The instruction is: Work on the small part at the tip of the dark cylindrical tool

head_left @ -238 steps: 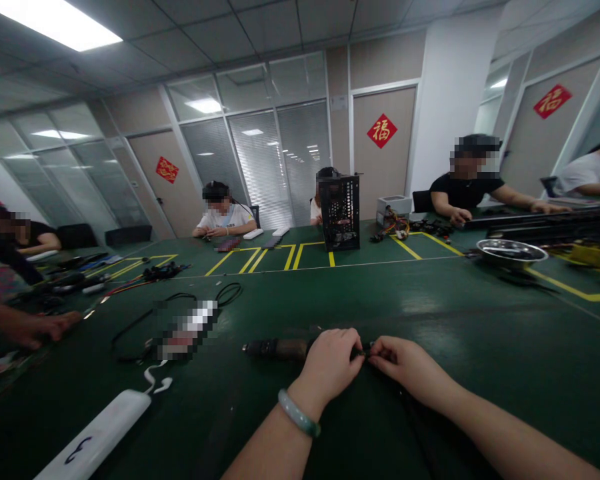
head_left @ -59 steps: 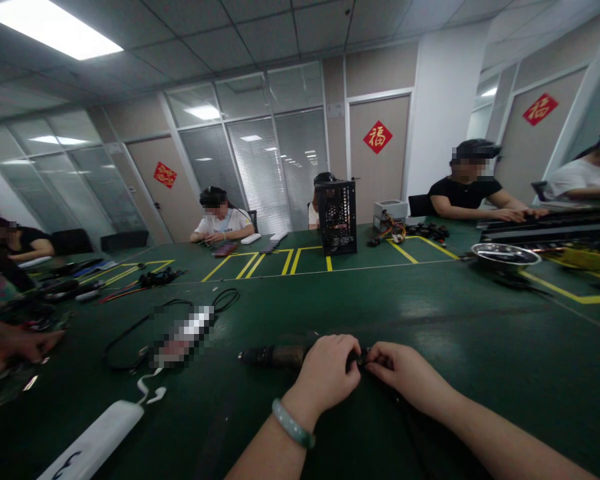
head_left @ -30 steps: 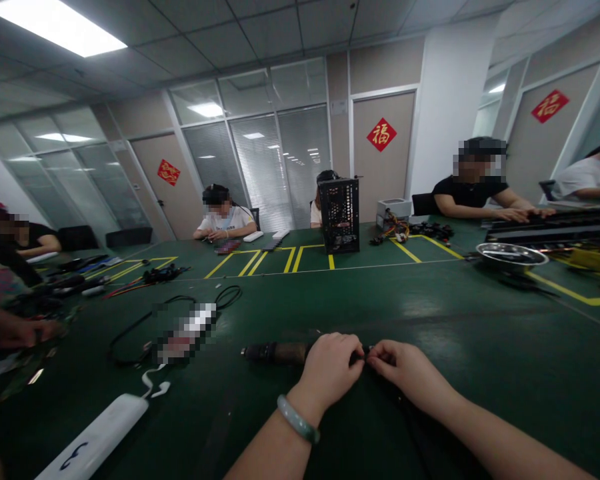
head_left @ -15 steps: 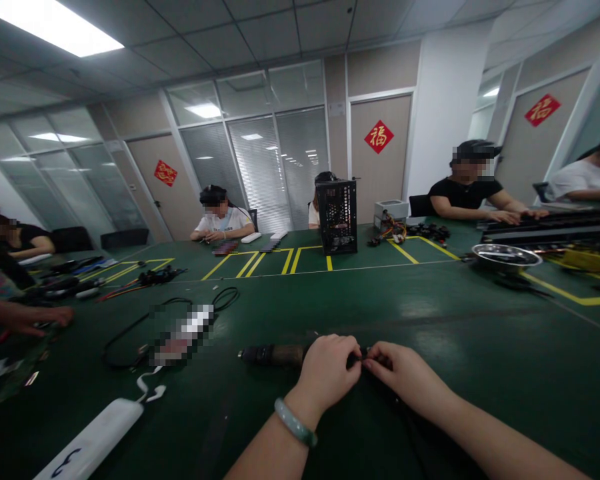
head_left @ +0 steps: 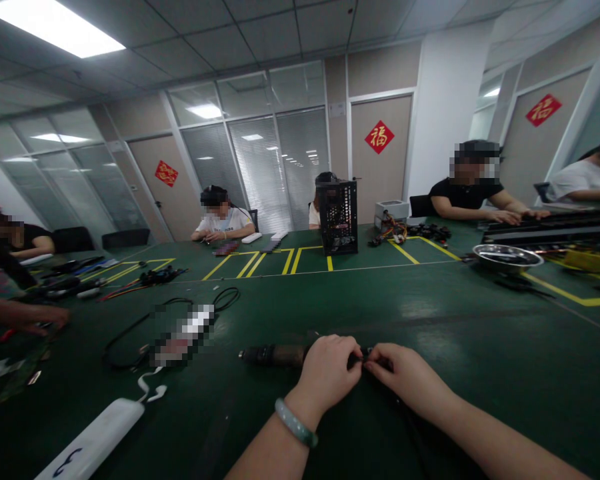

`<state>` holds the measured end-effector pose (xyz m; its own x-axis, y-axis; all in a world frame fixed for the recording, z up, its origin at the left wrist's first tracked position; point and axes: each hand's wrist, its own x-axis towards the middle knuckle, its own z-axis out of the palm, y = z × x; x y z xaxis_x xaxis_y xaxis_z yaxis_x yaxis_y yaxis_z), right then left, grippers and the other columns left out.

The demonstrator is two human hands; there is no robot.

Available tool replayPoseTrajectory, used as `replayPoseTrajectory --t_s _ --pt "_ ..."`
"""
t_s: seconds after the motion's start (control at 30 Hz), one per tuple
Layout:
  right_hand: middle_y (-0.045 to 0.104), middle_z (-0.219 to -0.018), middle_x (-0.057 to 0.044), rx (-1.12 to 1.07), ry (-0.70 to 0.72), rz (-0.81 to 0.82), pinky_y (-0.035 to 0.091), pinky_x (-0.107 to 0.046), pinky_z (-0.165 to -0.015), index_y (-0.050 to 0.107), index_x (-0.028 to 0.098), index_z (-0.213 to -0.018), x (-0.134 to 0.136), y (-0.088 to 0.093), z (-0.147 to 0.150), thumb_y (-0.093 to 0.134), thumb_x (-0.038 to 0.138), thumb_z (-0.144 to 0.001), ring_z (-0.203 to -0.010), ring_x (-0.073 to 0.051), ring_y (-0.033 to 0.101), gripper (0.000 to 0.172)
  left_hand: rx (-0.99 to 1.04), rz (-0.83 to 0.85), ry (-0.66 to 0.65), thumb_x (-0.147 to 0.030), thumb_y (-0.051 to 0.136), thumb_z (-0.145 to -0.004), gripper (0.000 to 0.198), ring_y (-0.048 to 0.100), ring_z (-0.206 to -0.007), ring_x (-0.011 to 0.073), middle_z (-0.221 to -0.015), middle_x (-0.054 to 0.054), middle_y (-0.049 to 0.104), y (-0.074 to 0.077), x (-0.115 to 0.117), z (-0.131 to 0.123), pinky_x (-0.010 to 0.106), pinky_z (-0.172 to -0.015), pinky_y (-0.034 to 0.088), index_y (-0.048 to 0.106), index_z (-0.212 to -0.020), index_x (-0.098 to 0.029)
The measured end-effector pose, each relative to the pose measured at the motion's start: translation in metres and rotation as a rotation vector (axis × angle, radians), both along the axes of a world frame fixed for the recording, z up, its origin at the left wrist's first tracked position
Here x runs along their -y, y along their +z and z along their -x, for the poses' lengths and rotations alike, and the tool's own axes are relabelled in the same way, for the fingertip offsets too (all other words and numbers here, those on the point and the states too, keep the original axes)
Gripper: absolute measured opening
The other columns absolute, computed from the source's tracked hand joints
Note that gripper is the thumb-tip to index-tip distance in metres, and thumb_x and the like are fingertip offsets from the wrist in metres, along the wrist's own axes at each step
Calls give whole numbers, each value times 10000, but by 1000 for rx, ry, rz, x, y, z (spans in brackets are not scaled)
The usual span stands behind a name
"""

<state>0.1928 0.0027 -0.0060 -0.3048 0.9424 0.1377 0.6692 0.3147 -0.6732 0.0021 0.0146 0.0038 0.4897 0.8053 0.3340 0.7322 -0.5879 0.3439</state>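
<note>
A dark electric screwdriver point(head_left: 275, 355) lies across the green table in front of me, its tip pointing left. My left hand point(head_left: 329, 365), with a jade-coloured bangle on the wrist, is closed over its rear part and hides much of it. At that rear end my right hand point(head_left: 397, 367) pinches with thumb and forefinger, close against the left fingertips. A black cable point(head_left: 399, 401) runs down and to the right from beneath the right hand. The small part between the fingertips is mostly covered; it looks like the cable's plug end.
A white power bank point(head_left: 97, 440) with a short white cable lies left, near a blurred-out device and a black cable point(head_left: 117, 360). A black computer case point(head_left: 339, 217) and a power supply point(head_left: 391, 213) stand farther back. A metal bowl point(head_left: 507, 268) sits right. Several people work around the table.
Both my hands and the screwdriver stay practically where they were. At the left edge, another person's hand has shifted slightly.
</note>
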Motion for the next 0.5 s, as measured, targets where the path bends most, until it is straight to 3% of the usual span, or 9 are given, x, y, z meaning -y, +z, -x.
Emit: replayPoseTrajectory --t_s 0.5 --pt "690 -814 17 -50 10 63 412 -234 -645 656 227 -820 0 2 -3 554 307 -883 -750 -161 624 144 -26 13 2 -230 610 -826 90 572 -864 195 -893 -12 632 4 2 0 340 -796 423 598 -915 -240"
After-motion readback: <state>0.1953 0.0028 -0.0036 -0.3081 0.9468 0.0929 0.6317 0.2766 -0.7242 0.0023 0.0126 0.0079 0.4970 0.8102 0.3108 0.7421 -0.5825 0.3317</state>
